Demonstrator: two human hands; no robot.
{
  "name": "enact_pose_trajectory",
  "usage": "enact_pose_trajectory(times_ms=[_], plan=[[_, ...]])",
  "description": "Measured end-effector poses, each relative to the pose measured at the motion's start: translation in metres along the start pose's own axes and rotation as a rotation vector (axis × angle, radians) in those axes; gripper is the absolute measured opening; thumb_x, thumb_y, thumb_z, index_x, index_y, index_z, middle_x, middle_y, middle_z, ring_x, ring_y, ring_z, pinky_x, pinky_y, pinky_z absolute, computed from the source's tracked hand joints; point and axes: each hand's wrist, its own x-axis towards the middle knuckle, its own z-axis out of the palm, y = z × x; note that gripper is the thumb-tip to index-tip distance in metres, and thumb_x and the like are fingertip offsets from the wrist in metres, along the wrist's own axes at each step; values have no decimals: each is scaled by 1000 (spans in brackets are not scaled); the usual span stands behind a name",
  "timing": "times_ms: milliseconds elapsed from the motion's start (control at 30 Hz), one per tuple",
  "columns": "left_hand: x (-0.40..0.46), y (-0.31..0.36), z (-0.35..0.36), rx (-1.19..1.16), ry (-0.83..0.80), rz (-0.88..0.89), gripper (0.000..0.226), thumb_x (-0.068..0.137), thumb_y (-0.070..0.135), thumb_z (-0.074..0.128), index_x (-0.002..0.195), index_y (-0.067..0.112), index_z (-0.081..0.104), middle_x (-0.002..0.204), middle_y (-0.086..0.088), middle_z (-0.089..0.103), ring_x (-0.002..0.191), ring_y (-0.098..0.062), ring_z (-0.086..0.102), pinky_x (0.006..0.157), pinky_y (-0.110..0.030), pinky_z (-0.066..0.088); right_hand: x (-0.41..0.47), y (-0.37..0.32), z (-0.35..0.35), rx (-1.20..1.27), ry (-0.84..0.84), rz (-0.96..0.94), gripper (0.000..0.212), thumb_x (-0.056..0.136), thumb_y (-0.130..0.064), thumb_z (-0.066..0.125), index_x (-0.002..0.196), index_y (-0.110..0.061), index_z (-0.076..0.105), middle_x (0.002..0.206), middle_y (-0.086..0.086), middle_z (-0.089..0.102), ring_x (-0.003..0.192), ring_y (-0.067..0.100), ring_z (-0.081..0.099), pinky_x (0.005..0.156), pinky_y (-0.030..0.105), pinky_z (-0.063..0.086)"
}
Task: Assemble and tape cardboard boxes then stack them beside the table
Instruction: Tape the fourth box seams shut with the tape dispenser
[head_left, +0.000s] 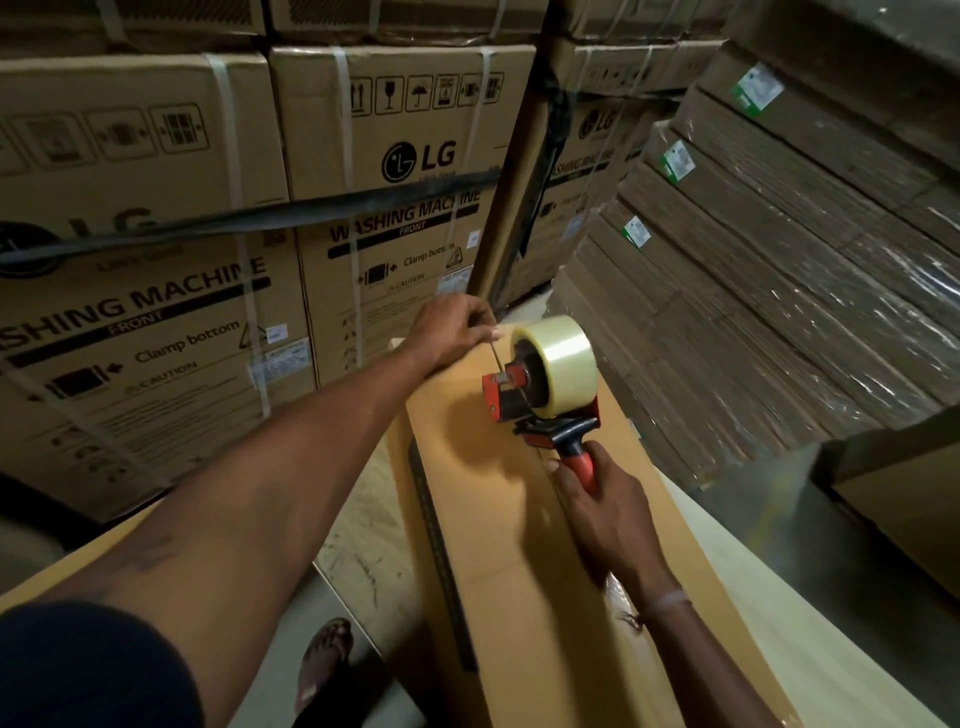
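Taping the seam on a long cardboard box (524, 545), lying under both hands. Right hand (608, 514) wrapped around the tape dispenser (540, 384) handle; left hand (457, 332) beyond it, pinching the tape end. Best kept taut, centred, pressed flat. Pale table (769, 597) below; washing machine cartons (363, 208) stacked ahead, 1 wrapped flat-cardboard pile (779, 291) off right.

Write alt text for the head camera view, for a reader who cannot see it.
A person's right hand grips the red handle of a tape dispenser on a long cardboard box, while the left hand pinches the tape end at the box's far edge. Washing machine cartons and stacked flat cardboard stand behind.
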Motion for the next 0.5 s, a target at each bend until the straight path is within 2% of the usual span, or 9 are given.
enact_pose_trajectory(times_ms=[233,367,500], plan=[[25,-3,-16,33,-10,-24,10,92,34,74,100,29,71,98,12,66,99,-13,63,86,-36,50,28,-16,14,91,-6,-2,14,102,-44,61,116,-39,59,98,-14,67,89,2,62,70,23,46],[49,-8,-30,71,49,-78,12,93,30,73,105,28,71,106,8,68,103,-13,60,89,-34,46,66,-31,28,80,12,-13,18,101,-46,61,115,-34,62,95,-9,70,87,9,64,78,35,54],[60,-8,-28,69,103,-101,11,96,25,70,107,26,69,102,8,63,99,-12,57,84,-32,40,86,-41,31,42,0,8,20,99,-43,61,113,-29,64,95,-3,71,86,14,63,75,34,50]])
